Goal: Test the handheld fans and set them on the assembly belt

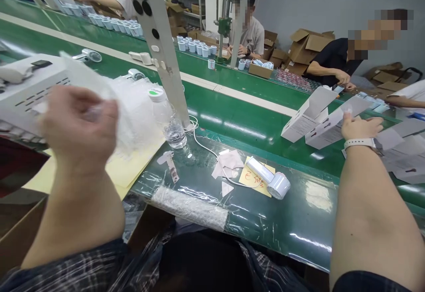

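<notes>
My left hand point(81, 121), smeared by motion, is raised at the left with its fingers closed on a thin clear plastic bag point(75, 73). Behind it lies a pile of similar clear bags point(137, 115). My right hand point(361, 127) reaches to the far right, its thumb against a white carton point(332, 126) with a raised flap. Its other fingers stretch out apart over the belt. In front of me on the bench lies a white handheld device point(279, 186) with a round head, beside a yellow paper note point(247, 177).
A water bottle point(173, 126) stands by the metal post point(171, 71). A thin white cable crosses the bench. More white cartons point(407, 150) stand at right. Across the green belt point(229, 117), co-workers sit near rows of light-blue cups point(195, 48). A white machine point(31, 88) is at left.
</notes>
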Tool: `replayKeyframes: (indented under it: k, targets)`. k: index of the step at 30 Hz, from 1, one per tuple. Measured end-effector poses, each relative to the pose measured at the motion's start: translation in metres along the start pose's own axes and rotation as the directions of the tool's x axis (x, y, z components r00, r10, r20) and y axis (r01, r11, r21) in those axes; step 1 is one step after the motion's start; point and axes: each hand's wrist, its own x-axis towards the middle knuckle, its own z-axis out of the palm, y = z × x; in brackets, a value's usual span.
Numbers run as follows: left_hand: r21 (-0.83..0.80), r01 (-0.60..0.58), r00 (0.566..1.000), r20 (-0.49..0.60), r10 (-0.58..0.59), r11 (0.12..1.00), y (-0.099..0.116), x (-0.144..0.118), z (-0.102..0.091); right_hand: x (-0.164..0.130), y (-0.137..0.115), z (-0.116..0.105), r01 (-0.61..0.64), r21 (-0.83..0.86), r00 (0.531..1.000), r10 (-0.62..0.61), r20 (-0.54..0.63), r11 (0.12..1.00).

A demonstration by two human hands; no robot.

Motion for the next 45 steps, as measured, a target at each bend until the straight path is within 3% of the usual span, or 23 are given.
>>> replayKeyframes:
  k: [1, 2, 3, 4, 5, 7, 9, 12, 13, 15, 18, 19, 20, 22, 23, 24, 26, 29, 31, 33, 37, 41, 45]
  targets:
    - [-0.067, -0.076, 0.993, 0.080, 0.081, 0.995, 0.019, -0.011, 0.002, -0.006, -0.003, -0.007, -0.039, 0.019, 0.999, 0.039, -0.005, 0.999]
    - [-0.163, -0.172, 0.956, 0.212, 0.205, 0.971, 0.040, -0.025, 0.006, -0.014, -0.007, -0.017, -0.080, 0.038, 0.997, 0.081, -0.012, 0.996]
    - [-0.285, -0.248, 0.868, 0.358, 0.343, 0.926, 0.062, -0.042, 0.014, -0.025, -0.013, -0.028, -0.092, 0.061, 0.995, 0.094, -0.023, 0.994]
    - [-0.387, -0.269, 0.746, 0.496, 0.445, 0.882, 0.082, -0.059, 0.025, -0.041, -0.020, -0.040, -0.057, 0.086, 0.997, 0.061, -0.036, 0.995]
    - [-0.450, -0.276, 0.592, 0.616, 0.519, 0.849, 0.101, -0.078, 0.039, -0.061, -0.028, -0.051, 0.007, 0.111, 0.999, -0.002, -0.045, 0.994]
    - [-0.434, -0.242, 0.315, 0.811, 0.494, 0.868, 0.129, -0.112, 0.069, -0.117, -0.047, -0.067, 0.297, 0.182, 0.953, -0.302, -0.004, 0.937]
    - [-0.433, -0.229, 0.198, 0.856, 0.477, 0.872, 0.144, -0.136, 0.094, -0.182, -0.066, -0.073, 0.506, 0.249, 0.837, -0.540, 0.091, 0.826]
    - [-0.500, -0.221, 0.101, 0.842, 0.530, 0.837, 0.143, -0.151, 0.111, -0.260, -0.083, -0.065, 0.699, 0.224, 0.651, -0.734, 0.194, 0.679]
    - [-0.525, -0.220, 0.077, 0.831, 0.551, 0.822, 0.140, -0.151, 0.112, -0.275, -0.082, -0.061, 0.726, 0.217, 0.619, -0.758, 0.208, 0.653]
    - [-0.548, -0.229, 0.058, 0.817, 0.574, 0.804, 0.133, -0.150, 0.112, -0.288, -0.071, -0.057, 0.764, 0.220, 0.567, -0.793, 0.221, 0.607]
    - [-0.537, -0.258, 0.078, 0.817, 0.571, 0.804, 0.129, -0.149, 0.111, -0.285, -0.036, -0.060, 0.783, 0.270, 0.530, -0.829, 0.180, 0.560]
    - [-0.530, -0.262, 0.092, 0.818, 0.568, 0.806, 0.130, -0.150, 0.110, -0.285, -0.024, -0.063, 0.759, 0.275, 0.565, -0.807, 0.171, 0.589]
    - [-0.524, -0.263, 0.109, 0.818, 0.565, 0.810, 0.132, -0.152, 0.109, -0.287, -0.014, -0.068, 0.702, 0.278, 0.632, -0.754, 0.180, 0.655]
    - [-0.512, -0.246, 0.150, 0.819, 0.554, 0.823, 0.139, -0.155, 0.107, -0.298, -0.002, -0.078, 0.478, 0.270, 0.784, -0.544, 0.297, 0.836]
    - [-0.508, -0.229, 0.167, 0.820, 0.548, 0.830, 0.143, -0.157, 0.105, -0.305, -0.001, -0.083, 0.346, 0.246, 0.823, -0.418, 0.384, 0.906]
    - [-0.511, -0.205, 0.176, 0.820, 0.545, 0.835, 0.147, -0.159, 0.102, -0.313, -0.002, -0.086, 0.240, 0.212, 0.831, -0.314, 0.460, 0.947]
    - [-0.534, -0.142, 0.163, 0.818, 0.552, 0.834, 0.154, -0.163, 0.099, -0.325, -0.006, -0.088, 0.162, 0.160, 0.810, -0.224, 0.542, 0.974]
    - [-0.573, -0.037, 0.096, 0.813, 0.574, 0.819, 0.159, -0.167, 0.099, -0.332, -0.002, -0.079, 0.128, 0.148, 0.860, -0.184, 0.476, 0.981]
    - [-0.578, 0.020, 0.049, 0.816, 0.576, 0.816, 0.158, -0.169, 0.102, -0.329, 0.010, -0.065, 0.010, 0.172, 0.903, -0.082, 0.421, 0.985]
    - [-0.570, 0.071, 0.016, 0.821, 0.571, 0.818, 0.156, -0.170, 0.106, -0.323, 0.024, -0.050, -0.092, 0.225, 0.915, -0.007, 0.403, 0.970]
    - [-0.529, 0.186, 0.020, 0.845, 0.535, 0.828, 0.154, -0.174, 0.112, -0.328, 0.029, -0.038, -0.093, 0.370, 0.902, -0.080, 0.425, 0.924]
    - [-0.448, 0.367, 0.048, 0.884, 0.464, 0.815, 0.156, -0.178, 0.118, -0.360, -0.003, -0.051, -0.125, 0.630, 0.871, -0.220, 0.440, 0.766]
    - [-0.307, 0.575, 0.011, 0.930, 0.368, 0.758, 0.153, -0.175, 0.123, -0.383, -0.034, -0.062, 0.012, 0.725, 0.816, -0.425, 0.391, 0.689]
